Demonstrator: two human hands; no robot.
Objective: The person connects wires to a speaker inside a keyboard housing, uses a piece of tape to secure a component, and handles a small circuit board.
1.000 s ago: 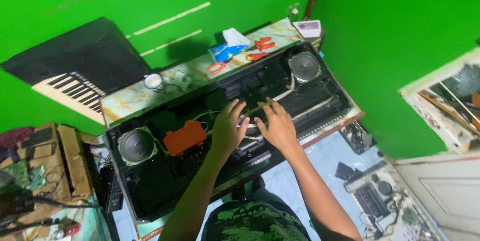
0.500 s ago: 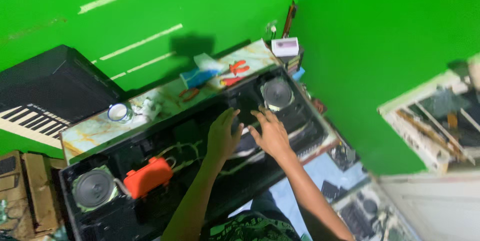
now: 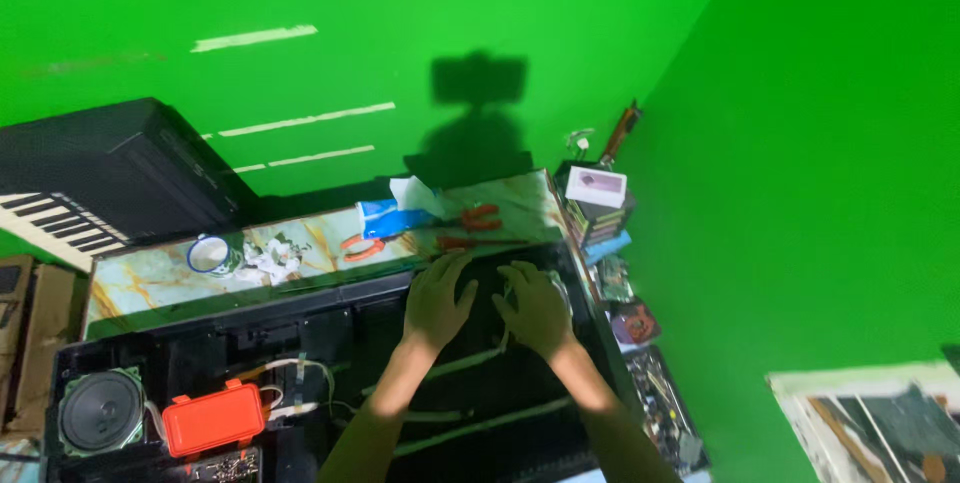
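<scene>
An opened black keyboard chassis (image 3: pixel 300 328) lies across a marble-patterned table (image 3: pixel 150 278), showing wires, ribbon cables and a round speaker (image 3: pixel 100 410) at its left end. An orange plastic box (image 3: pixel 213 418) rests inside it near the speaker. My left hand (image 3: pixel 438 299) lies flat, fingers spread, on the upper right part of the chassis. My right hand (image 3: pixel 533 309) rests beside it with fingers curled over the right speaker area; whether it grips anything I cannot tell.
Orange-handled pliers (image 3: pixel 357 245), a second red-handled tool (image 3: pixel 480 215), a blue packet (image 3: pixel 385 216) and a roll of tape (image 3: pixel 208 254) lie along the table's far edge. A black piano keyboard (image 3: pixel 90 193) leans at the left. Stacked boxes (image 3: pixel 596 205) stand at the right corner.
The view has swung left and up, so the chassis now sits lower in the frame. Both hands have stayed together on the right end of the chassis.
</scene>
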